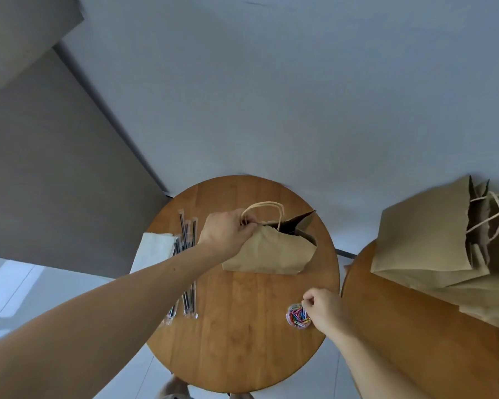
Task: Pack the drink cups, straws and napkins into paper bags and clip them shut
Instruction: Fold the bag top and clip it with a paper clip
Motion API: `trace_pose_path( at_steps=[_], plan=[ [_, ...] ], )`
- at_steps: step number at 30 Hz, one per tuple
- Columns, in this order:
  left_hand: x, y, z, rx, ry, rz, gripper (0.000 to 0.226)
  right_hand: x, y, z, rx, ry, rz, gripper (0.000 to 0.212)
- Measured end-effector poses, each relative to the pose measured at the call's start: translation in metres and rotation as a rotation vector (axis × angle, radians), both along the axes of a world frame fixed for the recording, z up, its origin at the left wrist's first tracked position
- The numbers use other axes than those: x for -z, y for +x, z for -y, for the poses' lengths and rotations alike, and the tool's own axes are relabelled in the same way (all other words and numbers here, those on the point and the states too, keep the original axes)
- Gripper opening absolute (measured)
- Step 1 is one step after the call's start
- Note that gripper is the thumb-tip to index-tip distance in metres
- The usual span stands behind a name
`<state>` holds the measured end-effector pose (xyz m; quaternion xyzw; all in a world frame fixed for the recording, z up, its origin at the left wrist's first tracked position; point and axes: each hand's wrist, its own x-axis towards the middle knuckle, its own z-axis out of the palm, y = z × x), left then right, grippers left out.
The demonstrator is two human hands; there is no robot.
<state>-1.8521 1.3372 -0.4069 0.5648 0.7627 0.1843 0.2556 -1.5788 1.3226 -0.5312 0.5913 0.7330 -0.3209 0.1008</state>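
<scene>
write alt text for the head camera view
A left hand pinches the top of a paper bag on a round table; the right hand hovers at a dish of paper clips. Straws and napkins lie at left.

Paper bag point(271, 251) at the back of the round table point(242, 341); straws point(189, 283) left of it, napkins point(156, 251) further left, perhaps overhanging the edge. Clips point(298, 315) lie front-right (stacked bags point(421, 240) on the right-hand table point(415, 326)).

Soft even daylight, strong wide-angle edge distortion.
</scene>
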Motion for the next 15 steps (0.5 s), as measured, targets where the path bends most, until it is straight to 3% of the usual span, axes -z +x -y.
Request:
trace_pose_path(
  at_steps=[6, 15],
  plan=[
    [0.0, -0.001, 0.004, -0.017, -0.011, 0.064, 0.012, 0.018, -0.004, 0.019, -0.078, -0.085, 0.219, 0.021],
    [0.002, -0.001, 0.006, -0.024, -0.015, 0.091, 0.013, 0.027, -0.007, 0.022, -0.121, -0.059, 0.28, 0.023]
  ],
)
